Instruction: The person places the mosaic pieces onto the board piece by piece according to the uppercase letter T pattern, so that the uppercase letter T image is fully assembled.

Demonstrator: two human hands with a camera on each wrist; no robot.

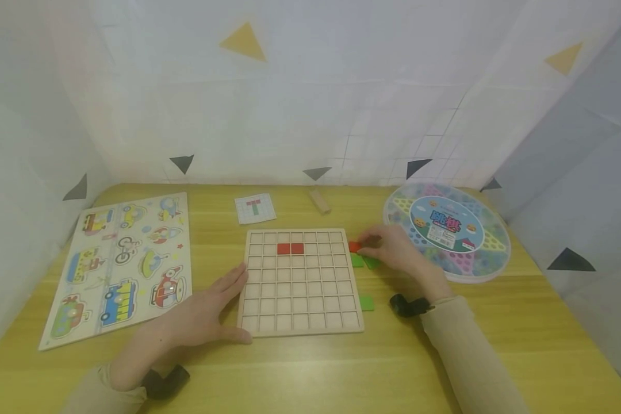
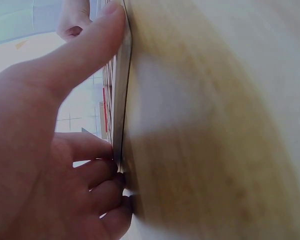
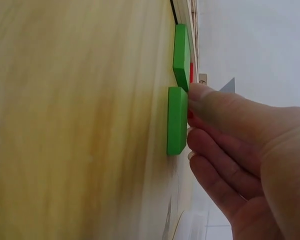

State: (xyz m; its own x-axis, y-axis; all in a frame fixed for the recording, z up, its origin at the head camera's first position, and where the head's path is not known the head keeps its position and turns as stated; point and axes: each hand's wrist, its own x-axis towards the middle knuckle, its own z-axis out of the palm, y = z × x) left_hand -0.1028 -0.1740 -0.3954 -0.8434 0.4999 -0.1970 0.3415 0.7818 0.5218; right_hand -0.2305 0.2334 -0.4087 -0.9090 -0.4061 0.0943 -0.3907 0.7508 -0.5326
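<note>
Presently, in the head view, the left hand [image 1: 202, 315] is spreading its thumb away from its fingers, touching the left edge of a pale square wooden grid board [image 1: 305, 290]. The right hand [image 1: 393, 248], beside the board's right edge, seems to be pinching a loose flat red square tile [image 1: 354, 247] between thumb and forefinger. Two seated red square tiles [image 1: 291, 248] are sitting in neighbouring cells of the second row, and three flat green square tiles [image 1: 367, 303] are lying off the board's right side. One white paper card with a coloured pattern [image 1: 255, 208] and one small tan wooden block [image 1: 319, 202] are lying beyond it.

In the left wrist view, the thumb and fingertips are bracing the board's edge; pressing unevenly might be enough to slide it.

In the right wrist view, two green tiles are showing close under the thumb, so careless fingers could be knocking them askew.
</note>
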